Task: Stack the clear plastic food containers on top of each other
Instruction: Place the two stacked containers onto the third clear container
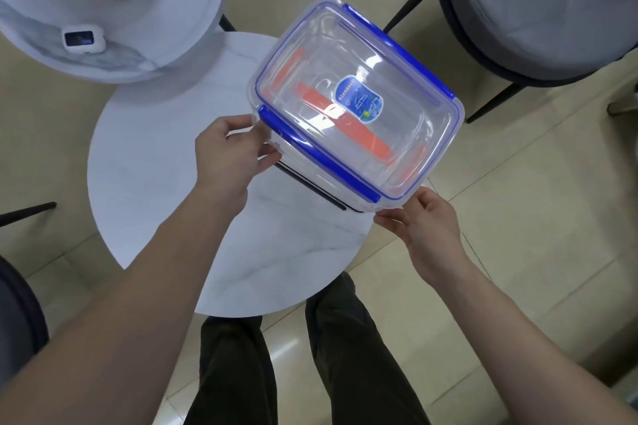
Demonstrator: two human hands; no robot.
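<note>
Left hand and right hand gripped opposite corners of the blue-clipped container; an orange-clipped container sat beneath it.

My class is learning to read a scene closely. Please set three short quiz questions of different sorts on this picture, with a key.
1. True or false: the top container has red latches.
2. Which hand touches the stack's corner nearest the small white device? A left, B right.
3. Fill in: through the clear top container, ___ clips of a lower container show.

Key: 1 false, its latches are blue. 2 A; the right hand is at the near corner. 3 orange.
</note>
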